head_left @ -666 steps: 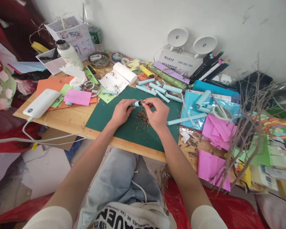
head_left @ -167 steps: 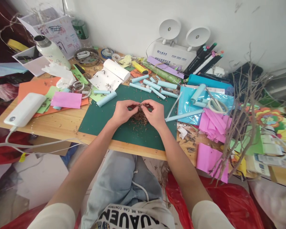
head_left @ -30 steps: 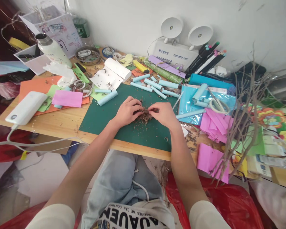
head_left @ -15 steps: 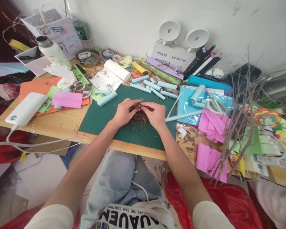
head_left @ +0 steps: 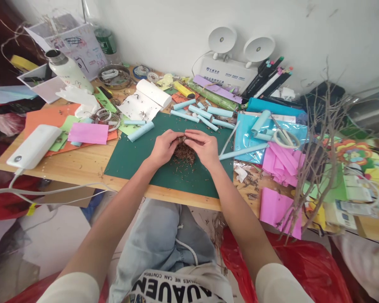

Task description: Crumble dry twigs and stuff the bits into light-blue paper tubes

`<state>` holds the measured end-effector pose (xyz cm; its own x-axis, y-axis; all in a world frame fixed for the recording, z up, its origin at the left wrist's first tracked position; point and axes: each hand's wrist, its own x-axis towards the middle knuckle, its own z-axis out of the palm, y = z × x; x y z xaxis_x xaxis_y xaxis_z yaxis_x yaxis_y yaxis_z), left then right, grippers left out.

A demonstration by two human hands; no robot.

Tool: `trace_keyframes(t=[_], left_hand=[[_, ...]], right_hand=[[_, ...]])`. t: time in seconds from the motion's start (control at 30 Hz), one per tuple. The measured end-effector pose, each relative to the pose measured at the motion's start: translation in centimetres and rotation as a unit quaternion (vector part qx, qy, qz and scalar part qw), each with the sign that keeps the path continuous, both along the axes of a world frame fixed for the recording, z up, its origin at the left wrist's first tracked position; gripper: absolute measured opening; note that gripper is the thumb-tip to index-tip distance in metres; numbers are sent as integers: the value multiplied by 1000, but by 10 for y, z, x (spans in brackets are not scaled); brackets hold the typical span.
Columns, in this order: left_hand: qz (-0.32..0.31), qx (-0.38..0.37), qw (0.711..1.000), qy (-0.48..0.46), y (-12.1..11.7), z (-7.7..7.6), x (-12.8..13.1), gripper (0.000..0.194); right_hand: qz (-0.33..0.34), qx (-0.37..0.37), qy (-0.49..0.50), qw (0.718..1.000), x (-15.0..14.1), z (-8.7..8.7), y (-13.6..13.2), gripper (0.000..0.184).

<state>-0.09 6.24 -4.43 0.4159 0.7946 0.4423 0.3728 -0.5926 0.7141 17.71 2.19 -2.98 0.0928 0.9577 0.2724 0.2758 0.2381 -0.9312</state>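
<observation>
Over the dark green cutting mat (head_left: 135, 155), my left hand (head_left: 164, 147) and my right hand (head_left: 204, 146) meet at the fingertips. Both are closed around a small clump of dry brown plant bits (head_left: 181, 139), partly hidden by the fingers. Just beneath them lies a loose pile of the same brown crumbs (head_left: 185, 155), with flecks scattered over the mat. Beyond my hands, several light blue paper tubes (head_left: 205, 112) lie along the mat's far edge, and one more tube (head_left: 141, 131) rests near its left corner.
White scissors (head_left: 286, 138) lie on a blue plastic packet (head_left: 246, 145) at right, near pink crepe paper (head_left: 282, 164) and upright dry twigs (head_left: 325, 168). At left are a white power bank (head_left: 34, 145) with a cable, orange paper (head_left: 47, 120) and a white bottle (head_left: 69, 71). An emergency light (head_left: 229, 73) stands behind.
The fingers of my right hand have straightened and lie flatter over the clump, their tips against my left fingers. The whole view has shifted slightly; other things have stayed put.
</observation>
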Motion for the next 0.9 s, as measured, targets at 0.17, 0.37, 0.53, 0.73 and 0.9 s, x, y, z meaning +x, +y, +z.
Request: trace_keyframes(t=[0.17,0.37,0.53,0.73,0.9], left_hand=[[12,-26,1000,-1,-2,-3,-2,27],[47,-1,999,-1,5,-4,-3,19],[-10,48,998,49,7,-4,-5,30],[-40,89,992,81,2,6,-8,43],[-23,88,990,109,0,7,-7,31]], right_hand=[[-43,18,-84,995,-7,-1,-2,18],[-103,-1,-58,993,0,-4,1,16],[-44,0,-113,993,4,-5,-1,22],[-4,0,-132,991,12,0,0,36],[33,26,-178,983,10,3,0,37]])
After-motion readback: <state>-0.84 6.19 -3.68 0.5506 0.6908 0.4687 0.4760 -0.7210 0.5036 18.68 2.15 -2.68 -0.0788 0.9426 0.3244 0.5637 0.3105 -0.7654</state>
